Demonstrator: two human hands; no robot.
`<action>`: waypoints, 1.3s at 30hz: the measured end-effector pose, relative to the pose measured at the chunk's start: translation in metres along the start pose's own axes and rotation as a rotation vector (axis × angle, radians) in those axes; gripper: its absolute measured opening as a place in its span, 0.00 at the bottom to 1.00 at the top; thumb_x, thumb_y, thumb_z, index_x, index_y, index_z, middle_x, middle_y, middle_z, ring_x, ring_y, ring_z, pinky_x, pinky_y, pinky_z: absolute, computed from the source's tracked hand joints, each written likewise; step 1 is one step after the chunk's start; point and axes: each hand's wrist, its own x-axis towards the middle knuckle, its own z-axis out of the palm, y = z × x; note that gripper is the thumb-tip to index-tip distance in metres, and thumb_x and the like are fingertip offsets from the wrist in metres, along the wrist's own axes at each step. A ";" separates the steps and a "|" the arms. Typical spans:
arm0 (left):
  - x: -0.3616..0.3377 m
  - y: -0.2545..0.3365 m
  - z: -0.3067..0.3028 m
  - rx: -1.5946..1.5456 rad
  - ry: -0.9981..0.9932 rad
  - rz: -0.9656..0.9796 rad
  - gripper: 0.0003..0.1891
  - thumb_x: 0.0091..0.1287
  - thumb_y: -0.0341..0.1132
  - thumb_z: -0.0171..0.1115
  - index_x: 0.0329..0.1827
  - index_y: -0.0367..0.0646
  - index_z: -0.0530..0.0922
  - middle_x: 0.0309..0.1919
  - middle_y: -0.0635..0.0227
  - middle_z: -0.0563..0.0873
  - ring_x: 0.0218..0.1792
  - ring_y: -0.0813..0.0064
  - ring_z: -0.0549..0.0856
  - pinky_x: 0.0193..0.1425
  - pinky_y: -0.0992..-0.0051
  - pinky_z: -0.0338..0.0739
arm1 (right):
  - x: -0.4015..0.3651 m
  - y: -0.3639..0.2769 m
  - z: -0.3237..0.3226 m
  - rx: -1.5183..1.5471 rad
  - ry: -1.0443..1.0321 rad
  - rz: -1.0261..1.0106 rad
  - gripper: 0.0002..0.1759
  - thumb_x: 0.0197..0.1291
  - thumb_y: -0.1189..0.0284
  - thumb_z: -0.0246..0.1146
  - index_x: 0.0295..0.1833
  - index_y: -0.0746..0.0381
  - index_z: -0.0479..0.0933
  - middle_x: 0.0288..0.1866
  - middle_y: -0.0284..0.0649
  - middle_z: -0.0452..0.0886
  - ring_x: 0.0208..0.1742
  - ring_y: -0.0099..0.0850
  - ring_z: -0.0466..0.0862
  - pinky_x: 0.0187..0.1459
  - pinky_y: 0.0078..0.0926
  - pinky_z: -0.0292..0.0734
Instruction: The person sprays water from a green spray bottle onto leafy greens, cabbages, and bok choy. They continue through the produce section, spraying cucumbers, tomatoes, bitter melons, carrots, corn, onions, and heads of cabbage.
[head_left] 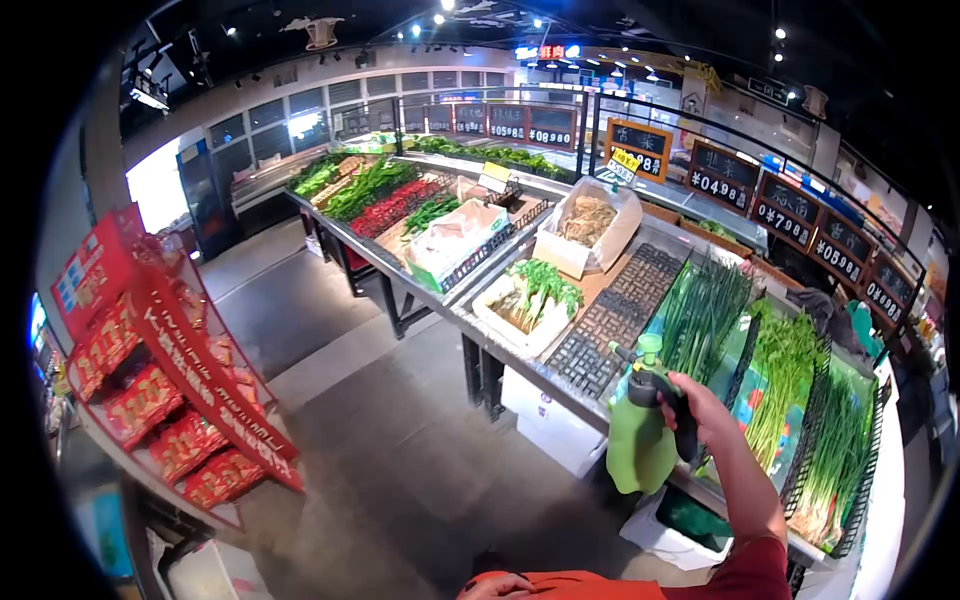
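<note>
My right hand [692, 408] is closed round the black handle of a green pump spray bottle [640, 440]. The bottle hangs upright at the front edge of the vegetable stand, its nozzle pointing left. Beside it on the stand lie long green stalks [700, 315], leafy greens [780, 380] and thin scallion-like stalks [840, 450] in trays. A white box of leafy stems [525, 305] and a bag-lined box of brown roots [590, 220] sit further left. At the bottom edge, my left hand [497, 587] rests near my red clothing; its fingers are mostly hidden.
A red snack rack [170, 380] stands at the left. Another vegetable table [375, 262] with red and green peppers is further back. White boxes [552, 420] sit under the stand. Price boards [720, 180] hang behind it. Grey floor [380, 430] shows between rack and stand.
</note>
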 end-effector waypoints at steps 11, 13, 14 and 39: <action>0.135 0.065 -0.104 0.001 -0.137 0.010 0.12 0.66 0.33 0.55 0.49 0.38 0.75 0.38 0.69 0.80 0.39 0.82 0.77 0.43 0.80 0.70 | 0.160 -0.088 -0.015 -0.073 0.011 0.068 0.18 0.62 0.59 0.52 0.34 0.65 0.71 0.18 0.35 0.71 0.17 0.24 0.70 0.20 0.19 0.66; 0.157 0.071 -0.113 -0.010 -0.126 0.008 0.12 0.66 0.33 0.55 0.49 0.38 0.74 0.38 0.69 0.80 0.38 0.82 0.77 0.43 0.80 0.70 | 0.178 -0.099 -0.015 -0.073 0.007 0.098 0.18 0.62 0.58 0.53 0.34 0.65 0.71 0.18 0.35 0.71 0.17 0.24 0.70 0.20 0.19 0.66; 0.166 0.081 -0.116 0.003 -0.107 -0.012 0.12 0.66 0.33 0.55 0.50 0.38 0.74 0.38 0.69 0.80 0.38 0.82 0.77 0.43 0.80 0.70 | 0.187 -0.102 -0.016 -0.090 -0.023 0.076 0.18 0.62 0.58 0.53 0.34 0.65 0.71 0.18 0.35 0.71 0.17 0.25 0.70 0.20 0.20 0.66; 0.251 0.125 -0.263 -0.087 0.240 -0.200 0.14 0.64 0.36 0.57 0.50 0.41 0.75 0.39 0.68 0.80 0.40 0.82 0.76 0.46 0.80 0.70 | 0.298 -0.129 0.171 -0.322 -0.700 0.250 0.17 0.67 0.62 0.45 0.42 0.65 0.71 0.25 0.32 0.72 0.29 0.20 0.71 0.33 0.17 0.65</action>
